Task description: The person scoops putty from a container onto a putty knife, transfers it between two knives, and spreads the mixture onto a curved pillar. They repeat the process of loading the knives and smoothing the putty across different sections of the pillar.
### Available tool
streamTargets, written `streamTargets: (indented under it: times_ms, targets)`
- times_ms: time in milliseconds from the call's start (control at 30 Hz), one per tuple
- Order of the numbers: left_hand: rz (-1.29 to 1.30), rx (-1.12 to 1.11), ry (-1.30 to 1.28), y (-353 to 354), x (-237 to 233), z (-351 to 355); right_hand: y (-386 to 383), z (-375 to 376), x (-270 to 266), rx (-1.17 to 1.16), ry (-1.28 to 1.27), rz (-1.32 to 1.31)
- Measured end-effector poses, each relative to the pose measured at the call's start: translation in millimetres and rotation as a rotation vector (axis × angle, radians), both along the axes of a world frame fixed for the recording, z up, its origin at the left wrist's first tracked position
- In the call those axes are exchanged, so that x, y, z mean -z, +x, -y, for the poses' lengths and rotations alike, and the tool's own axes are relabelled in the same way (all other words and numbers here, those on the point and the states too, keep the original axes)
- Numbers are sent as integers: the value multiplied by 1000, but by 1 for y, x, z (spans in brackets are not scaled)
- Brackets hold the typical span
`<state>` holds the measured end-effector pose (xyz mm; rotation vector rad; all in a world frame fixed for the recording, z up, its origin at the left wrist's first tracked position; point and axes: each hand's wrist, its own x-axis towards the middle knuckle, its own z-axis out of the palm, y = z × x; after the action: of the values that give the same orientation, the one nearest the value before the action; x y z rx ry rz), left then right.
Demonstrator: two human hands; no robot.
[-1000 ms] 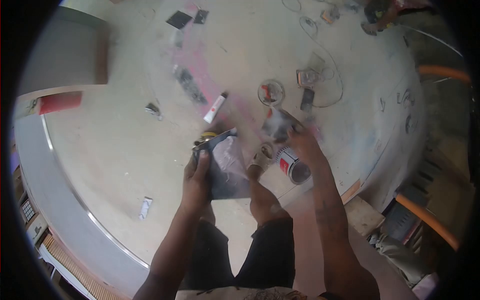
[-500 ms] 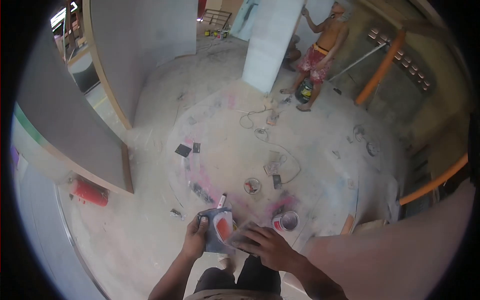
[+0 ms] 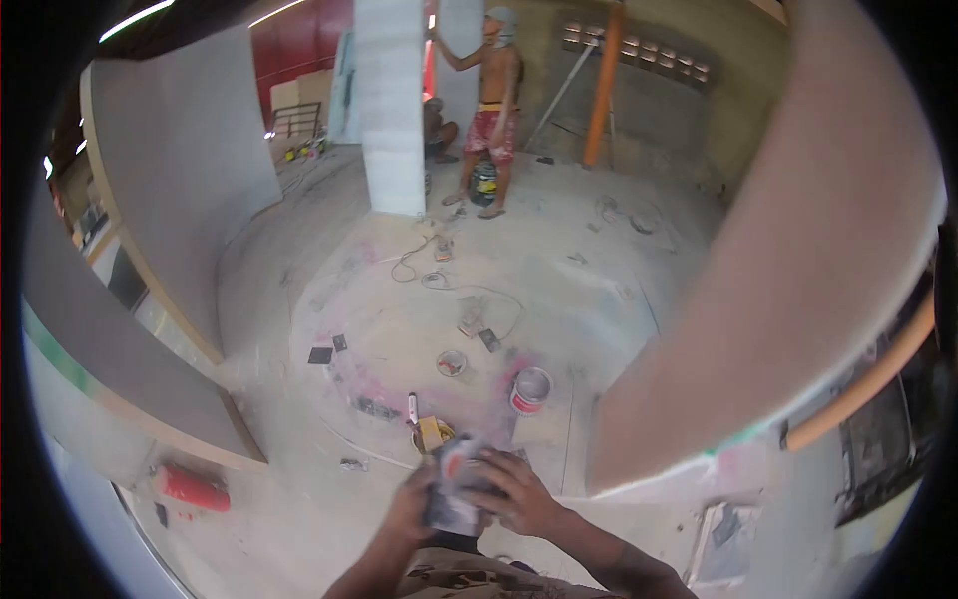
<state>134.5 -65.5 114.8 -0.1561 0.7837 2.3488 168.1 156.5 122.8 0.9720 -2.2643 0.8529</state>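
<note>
My left hand (image 3: 407, 507) is closed on the edge of a flat dark plate (image 3: 451, 511) with pale paste and an orange-red patch on it. My right hand (image 3: 514, 489) is closed over the plate's right side, gripping a flat greyish spreader mostly hidden under the fingers and blurred. Just beyond the hands, a yellow block (image 3: 434, 431) sits in a round container on the floor. A white-and-dark handled tool (image 3: 412, 407) stands up beside it. Farther right is an open paint can (image 3: 531, 389) with a red-and-white label.
A round tin (image 3: 452, 362), dark pads (image 3: 319, 354) and a corded sander-like tool (image 3: 471, 317) lie on the dusty floor. A curved panel (image 3: 699, 329) rises on my right, grey panels (image 3: 180, 160) on my left. Ahead, a person (image 3: 494, 110) touches a white column (image 3: 391, 110); another crouches behind.
My view has tilted up and turned right. The spreader in my right hand has moved from the plate's right edge to over it, and both hands are closer together.
</note>
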Motion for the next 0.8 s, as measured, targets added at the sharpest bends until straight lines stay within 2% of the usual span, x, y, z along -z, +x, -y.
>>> streamTargets:
  times_ms: [33, 67, 100, 133, 167, 233, 300, 333, 367, 400, 433, 500, 567, 600, 633, 733, 767, 800]
  targets:
    - [41, 71, 3, 18, -1, -13, 24, -2, 27, 76, -104, 36]
    - [51, 130, -144, 33, -14, -22, 47, -14, 56, 172, -200, 77]
    - [57, 155, -159, 50, -22, -24, 74, -25, 56, 351, -215, 177]
    - [69, 198, -91, 65, -28, -27, 103, -34, 22, 555, 203, 228]
    - [85, 240, -29, 77, -35, -26, 133, -47, 41, 610, 331, 392]
    - [18, 278, -31, 89, -58, -29, 173, -51, 57, 655, -174, 399]
    - [142, 290, -125, 96, -80, -42, 192, -42, 59, 861, -489, 327]
    - [119, 393, -216, 94, -67, -43, 197, -33, 57, 876, -491, 344]
    - [134, 412, -219, 98, -51, -46, 189, -25, 42, 853, -971, 559]
    - [62, 535, -101, 101, -38, -53, 179, -23, 28, 784, -1454, 746]
    - [-15, 652, 21, 105, -33, -59, 174, -24, 19, 677, -1460, 878]
    - [-170, 757, -75, 113, -48, -72, 173, -22, 79, 188, -1317, 727]
    - [-15, 855, -355, 104, -14, -78, 150, -16, 91, 250, -827, 570]
    - [-26, 846, -343, 99, -20, -75, 143, -8, 103, 437, -912, 904]
    - [-68, 896, -378, 96, -27, -70, 137, 5, 93, 227, -1476, 1046]
    - [-133, 935, -363, 93, -37, -58, 125, 8, 93, 298, -936, 1069]
    - [-152, 941, -329, 94, -41, -51, 120, 12, 99, 288, -923, 1076]
    - [-173, 928, -240, 95, -50, -45, 113, 22, 99, 344, -764, 946]
